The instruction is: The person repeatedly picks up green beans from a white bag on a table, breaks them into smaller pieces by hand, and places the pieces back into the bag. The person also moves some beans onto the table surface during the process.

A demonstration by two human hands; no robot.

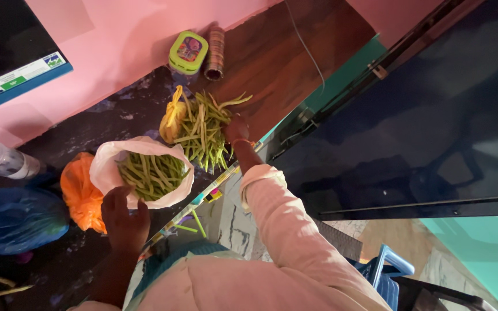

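Thin white plastic bag (pixel 108 167), crinkled. Glossy orange plastic bag (pixel 79 196) beside it. Lower-left counter (pixel 139 106) looks dark, mottled, smooth stone.

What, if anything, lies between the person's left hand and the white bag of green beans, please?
Nothing visible does. The left hand is already at the near edge of the white bag of green beans; the orange bag lies beside it, not between.

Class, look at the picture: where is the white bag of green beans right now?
In the head view the white bag sits left of centre on the dark counter, just above the left hand, between the orange bag and the loose bean pile.
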